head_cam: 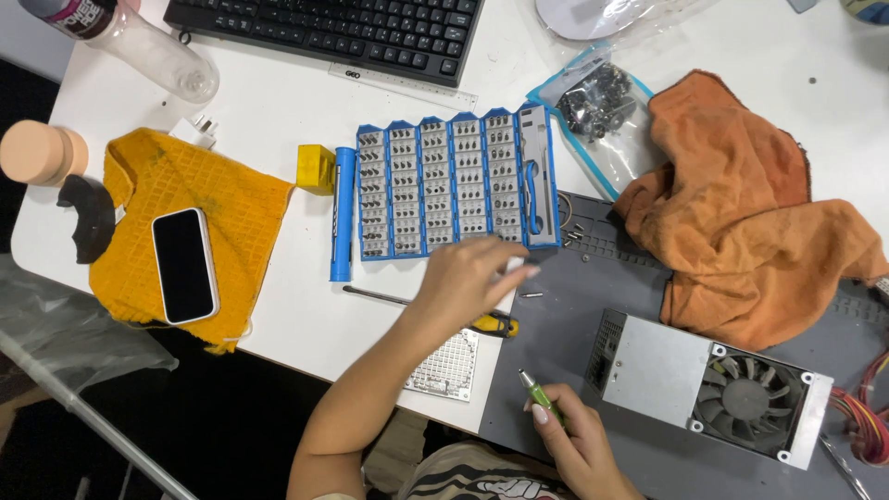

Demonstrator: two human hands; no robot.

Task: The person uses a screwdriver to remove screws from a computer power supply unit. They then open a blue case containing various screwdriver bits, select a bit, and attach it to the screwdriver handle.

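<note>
Left hand (468, 278) at frame centre, fingers curled over lower edge of blue bit case (454, 181), grip unclear. Right hand (574, 435) bottom centre clamps green screwdriver (535, 390), beside power supply (708, 384).

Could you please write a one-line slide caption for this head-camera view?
Left hand reaches to a blue screwdriver-bit case while the right hand holds a green-handled driver beside a fan-cooled power supply.

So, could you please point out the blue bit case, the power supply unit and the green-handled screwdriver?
blue bit case (454, 185), head view, middle of its tray of bits.
power supply unit (662, 370), head view, bare metal top.
green-handled screwdriver (537, 393), head view, its handle above the right hand's fingers.
</note>
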